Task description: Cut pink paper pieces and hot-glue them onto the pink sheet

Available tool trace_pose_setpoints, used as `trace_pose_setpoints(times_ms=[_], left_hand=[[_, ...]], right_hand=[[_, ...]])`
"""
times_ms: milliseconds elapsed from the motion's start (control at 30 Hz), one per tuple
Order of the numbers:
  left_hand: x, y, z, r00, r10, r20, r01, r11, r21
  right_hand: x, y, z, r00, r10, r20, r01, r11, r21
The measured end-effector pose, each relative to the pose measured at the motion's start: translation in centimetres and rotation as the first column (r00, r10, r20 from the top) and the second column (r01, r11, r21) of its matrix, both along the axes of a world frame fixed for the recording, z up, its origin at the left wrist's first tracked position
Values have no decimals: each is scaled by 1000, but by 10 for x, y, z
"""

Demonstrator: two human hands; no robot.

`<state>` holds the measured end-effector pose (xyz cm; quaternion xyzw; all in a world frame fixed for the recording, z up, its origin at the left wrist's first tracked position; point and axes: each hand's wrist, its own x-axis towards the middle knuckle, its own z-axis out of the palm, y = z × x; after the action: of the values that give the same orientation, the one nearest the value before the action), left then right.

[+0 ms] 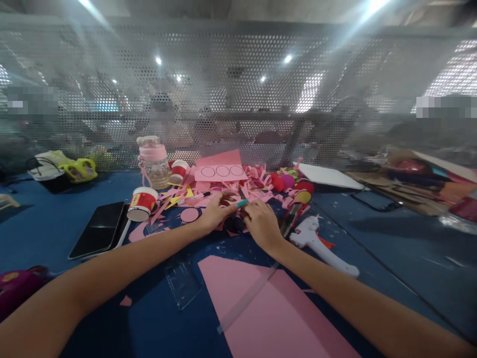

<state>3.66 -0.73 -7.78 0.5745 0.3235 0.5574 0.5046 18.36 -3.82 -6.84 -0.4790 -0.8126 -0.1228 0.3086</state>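
My left hand and my right hand meet over the blue table, fingers bent. A small teal stick-shaped piece sits between their fingertips, gripped from both sides; its exact kind does not show. Just below my fingers lies a dark round thing, partly covered by them. Pink paper scraps are heaped behind both hands. A pink paper disc rests left of my left hand. Beyond them leans a pink card with three drawn circles.
A large pink sheet lies in front, crossed by a clear strip. To the right is a white glue gun. On the left are a phone, a paper cup and a bottle. A perforated screen stands behind.
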Motion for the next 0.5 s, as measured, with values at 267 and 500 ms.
trace_pose_setpoints(times_ms=[267, 500], left_hand=[[-7, -8, 7, 985, 167, 53, -171, 983, 68], [-25, -51, 13, 990, 117, 82, -109, 990, -93]], right_hand=[[-1, 4, -2, 985, 27, -172, -36, 998, -47], [-11, -10, 11, 872, 104, -478, -196, 969, -148]])
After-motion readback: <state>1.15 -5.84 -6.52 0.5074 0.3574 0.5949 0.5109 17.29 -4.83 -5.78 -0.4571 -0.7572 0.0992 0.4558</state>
